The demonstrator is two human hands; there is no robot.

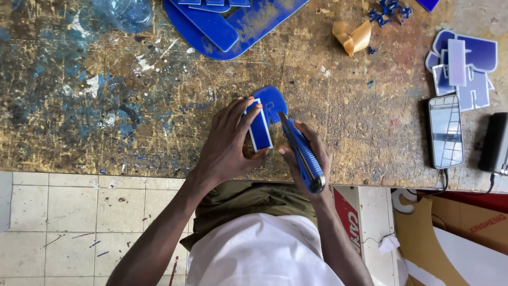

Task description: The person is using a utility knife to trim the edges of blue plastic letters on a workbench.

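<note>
Left hand: my left hand [225,145] grips the blue acrylic letter [264,117], tilted just above the workbench [159,106] edge.
Right hand: my right hand [308,156] is clenched around a blue utility knife [301,153], blade tip touching the letter's edge.
Nearby: smartphone [445,131], more cut letters [465,66] at far right.

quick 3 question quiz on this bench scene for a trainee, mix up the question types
1. True or false: the left hand holds the blue letter piece on the workbench.
2. Which hand holds the blue utility knife? A) left hand B) right hand C) neither
3. Fill in: the phone lies on the bench to the person's ____ side, below a stack of blue cut-out letters.

Key:
1. True; its fingers wrap the piece.
2. B; the blade tip points at the letter piece.
3. right
</note>
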